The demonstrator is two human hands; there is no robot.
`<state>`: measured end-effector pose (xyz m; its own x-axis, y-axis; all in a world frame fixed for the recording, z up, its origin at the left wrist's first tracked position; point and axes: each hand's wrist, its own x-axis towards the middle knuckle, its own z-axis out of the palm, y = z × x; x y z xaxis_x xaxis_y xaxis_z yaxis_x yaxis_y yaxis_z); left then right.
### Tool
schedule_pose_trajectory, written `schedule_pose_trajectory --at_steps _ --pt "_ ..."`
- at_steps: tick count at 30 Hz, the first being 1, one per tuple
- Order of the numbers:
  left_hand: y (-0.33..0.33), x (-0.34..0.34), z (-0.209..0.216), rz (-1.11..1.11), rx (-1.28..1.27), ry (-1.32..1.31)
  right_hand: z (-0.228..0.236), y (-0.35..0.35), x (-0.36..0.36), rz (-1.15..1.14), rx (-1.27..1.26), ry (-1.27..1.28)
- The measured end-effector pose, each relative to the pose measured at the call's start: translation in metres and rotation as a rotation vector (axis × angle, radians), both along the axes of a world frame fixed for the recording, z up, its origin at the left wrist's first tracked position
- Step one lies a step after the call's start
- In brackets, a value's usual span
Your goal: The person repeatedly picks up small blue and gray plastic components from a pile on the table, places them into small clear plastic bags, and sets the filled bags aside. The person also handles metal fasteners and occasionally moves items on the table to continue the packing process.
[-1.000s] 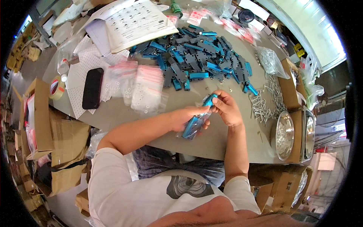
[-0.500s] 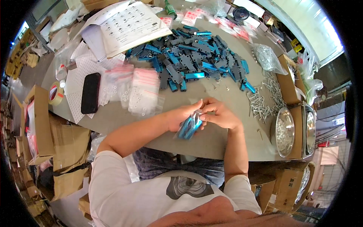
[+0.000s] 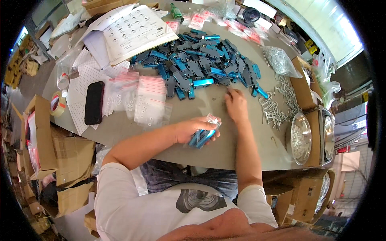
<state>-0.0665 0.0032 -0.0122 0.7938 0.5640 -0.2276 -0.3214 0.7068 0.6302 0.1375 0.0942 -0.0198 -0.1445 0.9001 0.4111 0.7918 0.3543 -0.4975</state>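
A small clear plastic bag [image 3: 202,137] with shiny blue and dark parts inside is gripped in my left hand [image 3: 188,129], thumb on top, above the near part of the table. My right hand [image 3: 236,106] is down on the table, just short of the heap of blue and dark grey hinge-like parts [image 3: 197,64]. Its fingers are bent and drawn together at the tabletop; whatever they pinch is hidden. A tiny dark piece [image 3: 214,98] lies left of those fingers. Loose screws [image 3: 277,105] are spread to the right of this hand.
Left of the heap are zip bags with small white rings [image 3: 149,102], a black phone [image 3: 94,103], and a tape roll [image 3: 58,103]. Printed sheets [image 3: 134,34] lie behind. On the right stand a clear bowl of small parts [image 3: 299,138] and a cardboard box [image 3: 305,82].
My right hand has let go of the bag and moved forward to the table by the heap's front edge. The left hand keeps the bag in nearly the same place.
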Motion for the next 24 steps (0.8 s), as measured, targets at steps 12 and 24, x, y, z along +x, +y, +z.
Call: schedule_pose_trajectory --at_steps 12,24 --pt "0.001 -0.002 -0.003 0.004 -0.084 -0.066 0.011 -0.024 -0.018 0.241 -0.093 -0.034" --pt "0.003 -0.001 -0.009 0.013 -0.053 -0.039 0.058 -0.056 -0.014 0.656 -0.876 0.658"
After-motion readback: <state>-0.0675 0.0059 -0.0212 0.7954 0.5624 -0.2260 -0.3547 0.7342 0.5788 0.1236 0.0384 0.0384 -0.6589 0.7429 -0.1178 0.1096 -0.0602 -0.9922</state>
